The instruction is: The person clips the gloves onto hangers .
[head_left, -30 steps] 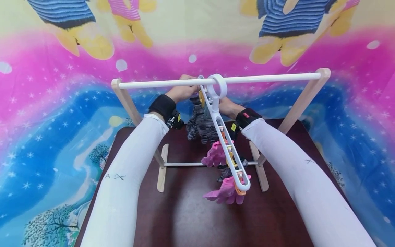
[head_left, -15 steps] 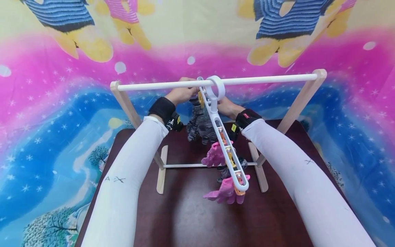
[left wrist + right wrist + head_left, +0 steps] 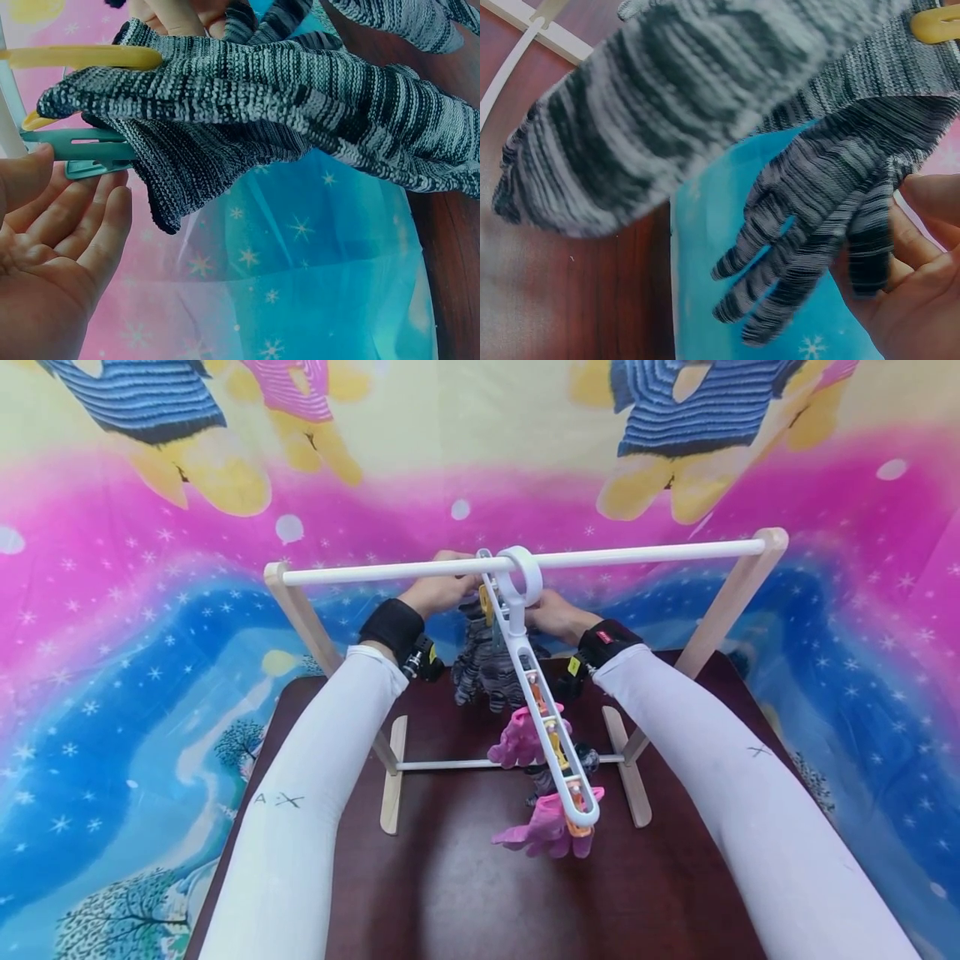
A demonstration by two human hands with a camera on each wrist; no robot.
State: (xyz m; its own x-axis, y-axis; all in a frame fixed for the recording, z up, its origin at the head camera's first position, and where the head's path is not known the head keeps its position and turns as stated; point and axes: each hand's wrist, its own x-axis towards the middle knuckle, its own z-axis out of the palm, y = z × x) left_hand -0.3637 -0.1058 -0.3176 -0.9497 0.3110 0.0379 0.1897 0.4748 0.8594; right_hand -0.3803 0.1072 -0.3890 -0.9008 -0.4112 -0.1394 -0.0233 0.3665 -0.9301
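A white clip hanger point(image 3: 516, 635) hangs by its ring from the white rod of a wooden rack. At its far end my left hand point(image 3: 444, 589) pinches a green clothespin point(image 3: 97, 152) between thumb and fingers, its tip at the cuff of a grey striped glove point(image 3: 225, 97). A yellow clip point(image 3: 97, 58) grips striped knit fabric just above. On the other side of the hanger, my right hand point(image 3: 911, 277) holds a dark striped glove point(image 3: 817, 187) near its cuff, the glove's fingers hanging down. The hanger partly hides my right fingers in the head view.
Pink gloves point(image 3: 543, 827) hang from orange clips at the hanger's near end, with another striped glove point(image 3: 542, 783) between them. The rack's rod point(image 3: 645, 555) crosses above my wrists. Wooden feet point(image 3: 393, 777) stand on the dark red table point(image 3: 465, 893). A printed cloth backdrop surrounds it.
My right hand and wrist have shifted slightly up and to the right relative to the hanger. My left hand stays nearly still at the far end. The whole scene drifts slightly left.
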